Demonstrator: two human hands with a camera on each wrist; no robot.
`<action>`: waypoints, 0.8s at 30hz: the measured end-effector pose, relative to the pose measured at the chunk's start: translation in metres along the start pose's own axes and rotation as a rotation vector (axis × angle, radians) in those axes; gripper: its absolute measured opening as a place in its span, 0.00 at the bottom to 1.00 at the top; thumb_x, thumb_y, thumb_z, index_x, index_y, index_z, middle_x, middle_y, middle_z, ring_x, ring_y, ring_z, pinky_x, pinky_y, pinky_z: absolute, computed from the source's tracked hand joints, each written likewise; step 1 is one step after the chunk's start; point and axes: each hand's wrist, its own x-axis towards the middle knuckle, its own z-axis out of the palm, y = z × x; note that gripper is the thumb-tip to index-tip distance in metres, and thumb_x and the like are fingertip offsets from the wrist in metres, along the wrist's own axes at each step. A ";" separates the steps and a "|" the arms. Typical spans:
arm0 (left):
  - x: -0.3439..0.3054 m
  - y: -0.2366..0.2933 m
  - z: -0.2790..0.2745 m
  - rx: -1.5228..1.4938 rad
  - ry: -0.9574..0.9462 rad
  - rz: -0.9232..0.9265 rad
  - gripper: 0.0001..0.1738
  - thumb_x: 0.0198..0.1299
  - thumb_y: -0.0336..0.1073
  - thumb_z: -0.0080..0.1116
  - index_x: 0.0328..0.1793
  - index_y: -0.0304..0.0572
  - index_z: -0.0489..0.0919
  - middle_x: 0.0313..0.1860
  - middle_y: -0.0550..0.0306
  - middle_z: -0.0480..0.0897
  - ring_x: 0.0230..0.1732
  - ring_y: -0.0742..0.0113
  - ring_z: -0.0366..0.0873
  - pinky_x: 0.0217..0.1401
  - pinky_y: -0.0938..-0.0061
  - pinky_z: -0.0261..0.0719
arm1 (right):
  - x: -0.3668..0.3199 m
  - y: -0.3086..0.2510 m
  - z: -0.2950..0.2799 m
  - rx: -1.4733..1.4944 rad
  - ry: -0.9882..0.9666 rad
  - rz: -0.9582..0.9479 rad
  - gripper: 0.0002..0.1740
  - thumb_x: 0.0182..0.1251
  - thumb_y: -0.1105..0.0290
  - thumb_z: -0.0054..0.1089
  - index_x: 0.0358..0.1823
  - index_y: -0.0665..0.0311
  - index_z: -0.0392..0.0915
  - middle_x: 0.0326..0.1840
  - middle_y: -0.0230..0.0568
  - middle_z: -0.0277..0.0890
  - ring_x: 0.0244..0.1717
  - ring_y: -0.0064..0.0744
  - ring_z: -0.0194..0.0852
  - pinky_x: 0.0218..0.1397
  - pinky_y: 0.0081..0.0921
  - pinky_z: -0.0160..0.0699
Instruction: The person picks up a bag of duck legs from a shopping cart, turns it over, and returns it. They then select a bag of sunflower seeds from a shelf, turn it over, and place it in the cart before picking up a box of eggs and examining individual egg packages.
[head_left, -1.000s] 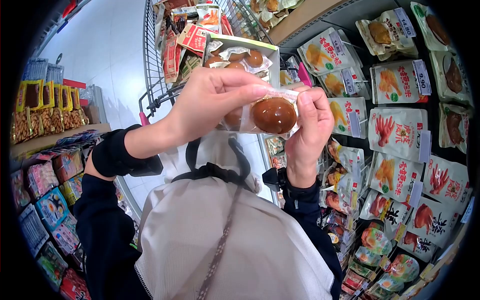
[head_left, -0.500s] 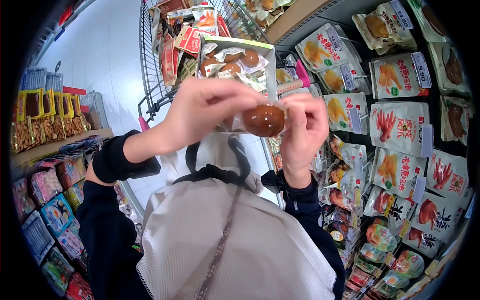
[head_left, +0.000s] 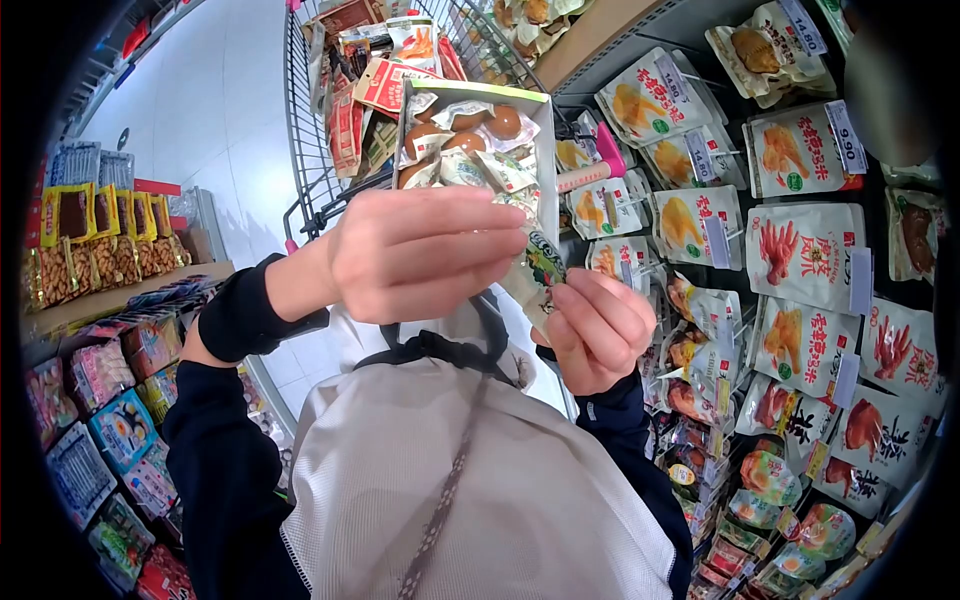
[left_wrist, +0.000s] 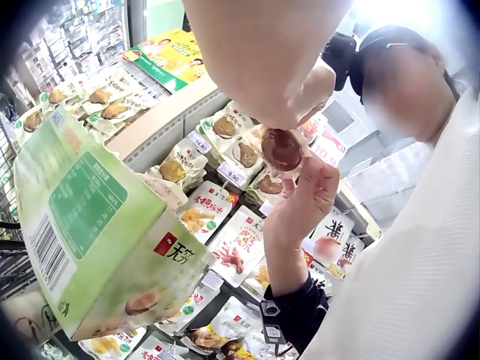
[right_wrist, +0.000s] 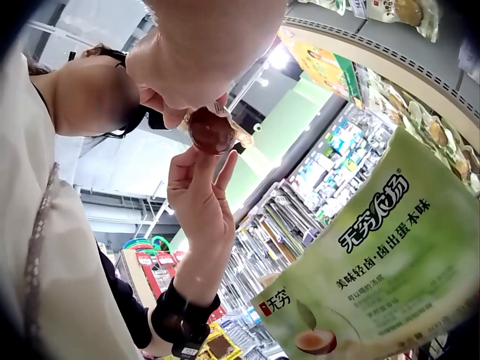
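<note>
Egg packet (head_left: 543,262), with a brown egg (left_wrist: 282,149) showing through its clear side, is held in midair just off the near right corner of a carton (head_left: 547,165) of similar packets (head_left: 505,122). Left hand (head_left: 430,255) and right hand (head_left: 603,328) each pinch an edge, fingers drawn together, probably keeping it taut and steady. The left hand partly blocks the carton's near edge. Around: a shopping cart (head_left: 588,179) beneath the carton, hanging pouches (head_left: 800,252) at right.
</note>
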 end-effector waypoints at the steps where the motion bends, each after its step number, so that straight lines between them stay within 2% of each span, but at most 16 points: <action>1: 0.000 0.000 0.000 -0.006 0.002 0.002 0.08 0.40 0.20 0.58 0.30 0.28 0.74 0.39 0.44 0.78 0.42 0.52 0.78 0.44 0.61 0.79 | 0.000 0.000 0.000 0.017 -0.005 0.009 0.10 0.36 0.81 0.57 0.26 0.66 0.74 0.39 0.36 0.68 0.36 0.32 0.71 0.32 0.22 0.76; 4: -0.001 0.000 0.003 0.016 0.018 -0.031 0.09 0.41 0.21 0.58 0.32 0.32 0.75 0.40 0.47 0.78 0.41 0.53 0.78 0.42 0.65 0.79 | 0.002 0.002 0.000 -0.071 -0.014 -0.043 0.11 0.37 0.79 0.59 0.28 0.67 0.74 0.38 0.36 0.71 0.35 0.32 0.71 0.31 0.22 0.75; 7: -0.007 -0.001 0.013 -0.190 -0.015 -0.478 0.12 0.42 0.23 0.60 0.36 0.38 0.76 0.43 0.51 0.77 0.42 0.56 0.77 0.42 0.67 0.77 | -0.005 0.011 0.005 -0.059 -0.111 0.341 0.10 0.42 0.78 0.60 0.30 0.67 0.73 0.34 0.37 0.73 0.32 0.33 0.72 0.30 0.21 0.74; 8: -0.004 -0.001 0.014 -0.137 0.005 -0.456 0.13 0.42 0.24 0.60 0.38 0.39 0.76 0.44 0.53 0.77 0.43 0.56 0.76 0.43 0.68 0.76 | -0.010 0.020 0.025 0.018 0.187 0.434 0.08 0.50 0.78 0.58 0.32 0.67 0.72 0.32 0.40 0.75 0.30 0.33 0.73 0.30 0.20 0.72; 10: 0.001 -0.002 0.015 -0.029 0.046 -0.408 0.15 0.42 0.26 0.61 0.40 0.42 0.76 0.46 0.56 0.76 0.43 0.57 0.75 0.44 0.69 0.74 | -0.003 0.027 0.036 0.249 0.312 0.689 0.04 0.54 0.80 0.53 0.31 0.67 0.70 0.36 0.44 0.74 0.32 0.33 0.74 0.30 0.20 0.72; 11: 0.000 0.002 0.018 -0.013 -0.043 -0.410 0.21 0.42 0.29 0.62 0.46 0.40 0.74 0.50 0.55 0.74 0.46 0.57 0.73 0.48 0.69 0.72 | 0.001 0.025 0.038 0.303 0.338 0.746 0.04 0.54 0.80 0.53 0.31 0.67 0.69 0.38 0.46 0.74 0.33 0.33 0.74 0.30 0.20 0.72; 13: 0.011 0.008 0.026 0.112 -0.083 -0.489 0.25 0.43 0.30 0.62 0.51 0.39 0.71 0.52 0.53 0.72 0.48 0.56 0.72 0.49 0.69 0.71 | 0.009 0.020 0.039 0.412 0.387 0.863 0.04 0.54 0.80 0.54 0.30 0.67 0.68 0.42 0.49 0.72 0.35 0.34 0.74 0.31 0.20 0.72; 14: 0.015 0.009 0.029 0.176 -0.103 -0.530 0.27 0.43 0.31 0.62 0.53 0.38 0.70 0.54 0.52 0.71 0.49 0.55 0.71 0.50 0.69 0.71 | 0.010 0.020 0.040 0.334 0.357 0.791 0.05 0.54 0.80 0.54 0.30 0.67 0.68 0.43 0.51 0.71 0.35 0.35 0.74 0.33 0.21 0.72; 15: 0.016 0.008 0.030 0.107 -0.077 -0.562 0.31 0.44 0.31 0.61 0.58 0.37 0.66 0.55 0.50 0.70 0.52 0.54 0.69 0.52 0.68 0.70 | 0.011 0.021 0.042 0.255 0.329 0.719 0.05 0.54 0.80 0.54 0.30 0.67 0.68 0.45 0.53 0.70 0.36 0.35 0.73 0.34 0.22 0.73; 17: 0.015 0.002 0.035 0.113 -0.035 -0.522 0.32 0.42 0.32 0.58 0.58 0.37 0.65 0.56 0.51 0.69 0.53 0.56 0.69 0.53 0.69 0.70 | 0.020 0.010 0.048 0.315 0.349 0.740 0.07 0.53 0.78 0.56 0.31 0.68 0.66 0.47 0.57 0.68 0.41 0.38 0.72 0.40 0.26 0.72; 19: 0.015 -0.005 0.031 0.082 -0.037 -0.496 0.30 0.44 0.29 0.57 0.58 0.36 0.65 0.56 0.50 0.68 0.55 0.58 0.68 0.55 0.71 0.69 | 0.021 0.006 0.045 0.343 0.167 0.606 0.07 0.61 0.77 0.46 0.39 0.70 0.63 0.57 0.59 0.57 0.41 0.27 0.70 0.39 0.19 0.73; 20: 0.016 -0.004 0.029 -0.065 0.013 -0.580 0.29 0.46 0.28 0.57 0.57 0.36 0.65 0.57 0.49 0.68 0.56 0.59 0.68 0.55 0.72 0.69 | 0.023 0.004 0.042 0.389 0.145 0.575 0.08 0.61 0.77 0.45 0.42 0.70 0.63 0.58 0.59 0.56 0.41 0.28 0.71 0.39 0.19 0.73; 22: 0.018 -0.001 0.025 -0.357 0.112 -0.733 0.25 0.48 0.26 0.57 0.56 0.35 0.66 0.57 0.47 0.68 0.58 0.61 0.67 0.55 0.74 0.70 | 0.028 0.005 0.038 0.536 0.238 0.683 0.14 0.57 0.77 0.51 0.46 0.68 0.64 0.58 0.55 0.56 0.39 0.28 0.70 0.39 0.19 0.72; 23: 0.016 -0.001 0.027 -0.565 0.237 -0.785 0.21 0.51 0.25 0.55 0.53 0.35 0.66 0.58 0.47 0.67 0.57 0.62 0.68 0.52 0.76 0.72 | 0.031 0.005 0.037 0.612 0.283 0.738 0.18 0.55 0.76 0.54 0.47 0.67 0.64 0.58 0.53 0.56 0.39 0.28 0.70 0.39 0.18 0.72; 24: 0.018 0.000 0.024 -0.742 0.243 -0.786 0.22 0.52 0.24 0.54 0.52 0.34 0.61 0.61 0.40 0.63 0.60 0.58 0.65 0.60 0.70 0.66 | 0.031 0.004 0.038 0.675 0.339 0.819 0.22 0.55 0.77 0.53 0.52 0.68 0.62 0.55 0.46 0.59 0.35 0.22 0.67 0.37 0.16 0.72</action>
